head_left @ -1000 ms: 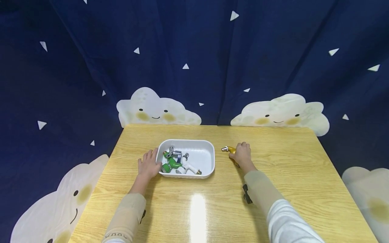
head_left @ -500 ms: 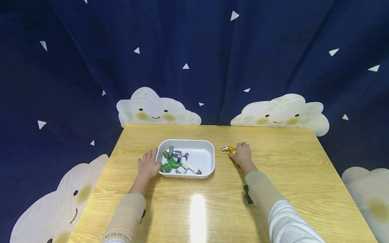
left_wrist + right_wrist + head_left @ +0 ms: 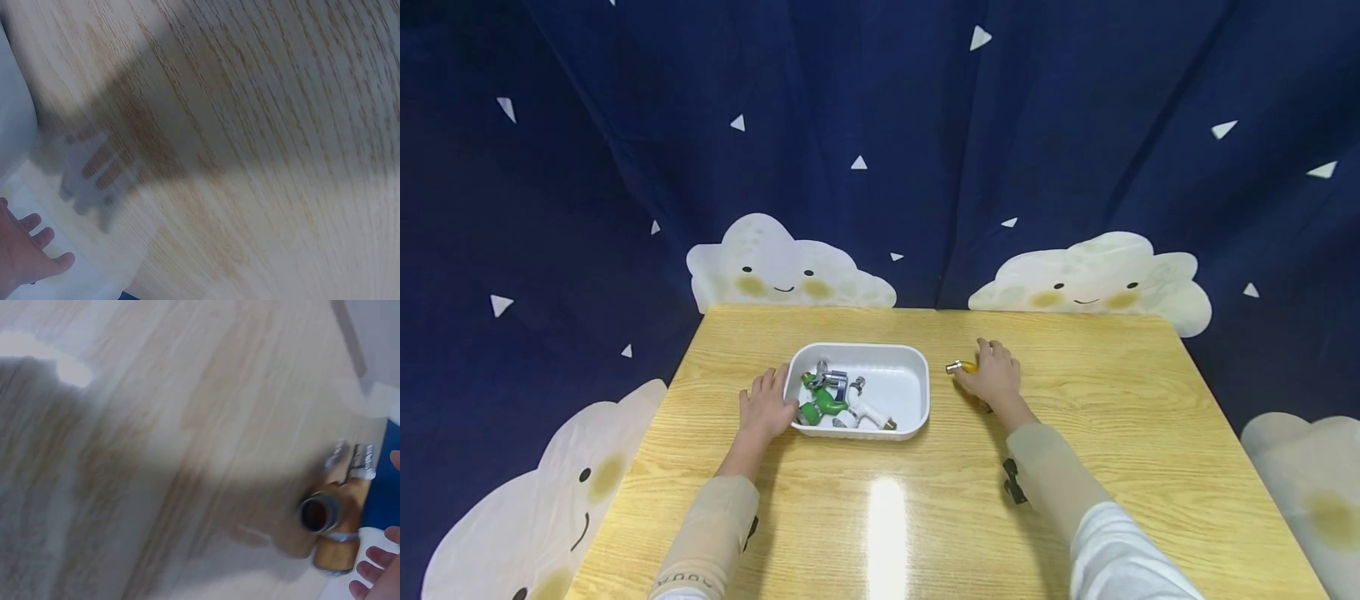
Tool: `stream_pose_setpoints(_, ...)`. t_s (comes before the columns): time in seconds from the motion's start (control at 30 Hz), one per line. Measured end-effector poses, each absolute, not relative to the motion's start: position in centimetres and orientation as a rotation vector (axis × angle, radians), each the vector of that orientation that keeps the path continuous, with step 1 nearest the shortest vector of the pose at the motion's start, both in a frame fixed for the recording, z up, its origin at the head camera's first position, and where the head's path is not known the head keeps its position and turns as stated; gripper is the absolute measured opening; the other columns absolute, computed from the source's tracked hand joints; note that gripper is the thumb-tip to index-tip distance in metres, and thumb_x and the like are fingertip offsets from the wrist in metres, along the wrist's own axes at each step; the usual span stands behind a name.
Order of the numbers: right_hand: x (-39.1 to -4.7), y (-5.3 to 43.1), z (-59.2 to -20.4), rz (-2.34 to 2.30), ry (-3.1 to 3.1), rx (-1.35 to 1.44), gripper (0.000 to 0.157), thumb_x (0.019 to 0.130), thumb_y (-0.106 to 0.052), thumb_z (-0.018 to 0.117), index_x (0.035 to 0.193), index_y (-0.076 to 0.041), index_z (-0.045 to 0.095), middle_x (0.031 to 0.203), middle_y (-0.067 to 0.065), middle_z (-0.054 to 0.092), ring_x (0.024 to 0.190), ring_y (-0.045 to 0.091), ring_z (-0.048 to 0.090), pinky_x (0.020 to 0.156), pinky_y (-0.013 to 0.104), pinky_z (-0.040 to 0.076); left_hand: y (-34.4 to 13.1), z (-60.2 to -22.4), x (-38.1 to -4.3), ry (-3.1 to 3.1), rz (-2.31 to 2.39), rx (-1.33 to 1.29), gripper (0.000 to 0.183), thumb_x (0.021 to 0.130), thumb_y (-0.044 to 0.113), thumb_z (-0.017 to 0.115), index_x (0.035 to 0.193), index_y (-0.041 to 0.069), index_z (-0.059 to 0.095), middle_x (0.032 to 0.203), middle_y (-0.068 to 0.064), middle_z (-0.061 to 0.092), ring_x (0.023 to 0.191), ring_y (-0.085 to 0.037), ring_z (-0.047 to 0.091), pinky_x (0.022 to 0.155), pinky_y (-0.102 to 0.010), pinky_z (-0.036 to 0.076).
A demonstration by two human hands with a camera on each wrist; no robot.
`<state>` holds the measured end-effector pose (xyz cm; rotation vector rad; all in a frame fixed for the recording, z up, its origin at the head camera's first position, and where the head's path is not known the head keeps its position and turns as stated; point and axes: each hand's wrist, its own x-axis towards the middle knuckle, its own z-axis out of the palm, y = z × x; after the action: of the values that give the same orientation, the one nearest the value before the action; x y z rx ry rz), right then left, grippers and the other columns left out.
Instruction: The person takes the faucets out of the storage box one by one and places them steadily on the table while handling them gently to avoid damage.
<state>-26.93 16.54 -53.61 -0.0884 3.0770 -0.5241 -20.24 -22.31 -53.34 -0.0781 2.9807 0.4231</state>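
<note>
A gold-coloured faucet (image 3: pixel 971 367) with a chrome end lies on the table right of the white tray (image 3: pixel 865 434). Over it hovers my right hand (image 3: pixel 995 379), hiding most of it in the head view. In the right wrist view that hand's fingers (image 3: pixel 372 570) are spread and stand apart from the faucet's gold body (image 3: pixel 353 503). My left hand (image 3: pixel 765 407) is at the tray's left rim, fingers loosely extended; whether it touches the rim is unclear. Inside the tray lie a green faucet (image 3: pixel 827 403), a white faucet (image 3: pixel 870 412) and a chrome faucet (image 3: pixel 837 379).
The wooden table (image 3: pixel 955 517) reaches back to a dark blue curtain (image 3: pixel 880 108) with cloud prints. A bright light reflection lies on the tabletop in front of the tray. The faucets crowd the tray's left half.
My right hand has spread its fingers and thumb, with the thumb shifting left over the gold faucet. The faucet stays in place. The left hand and the tray look still.
</note>
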Motion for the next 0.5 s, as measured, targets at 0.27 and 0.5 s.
stream_pose_setpoints(0.27,-27.0,14.2,-52.1,-0.589,3.169,-0.179,0.082,0.076,-0.054,0.060,0.135,-0.002,0.037,0.130,0.024,0.043,0.119,0.040,0.040,0.094,0.054,0.037,-22.4,-53.4,-20.3,2.985,0.422,-0.076,0.071,0.080,0.030,0.043,0.145,0.012,0.020,0.144,-0.020,0.025,0.131,-0.040,0.022,0.099,-0.066,0.019)
stream_pose_setpoints(0.5,-26.4,11.9,-50.9,-0.613,3.202,-0.330,0.082,0.076,-0.055,0.059,0.134,0.000,0.039,0.129,0.023,0.044,0.118,0.038,0.042,0.095,0.051,0.038,-22.3,-53.4,-20.3,2.976,0.425,-0.080,0.072,0.081,0.031,0.043,0.146,0.012,0.019,0.145,-0.019,0.024,0.132,-0.040,0.020,0.100,-0.066,0.017)
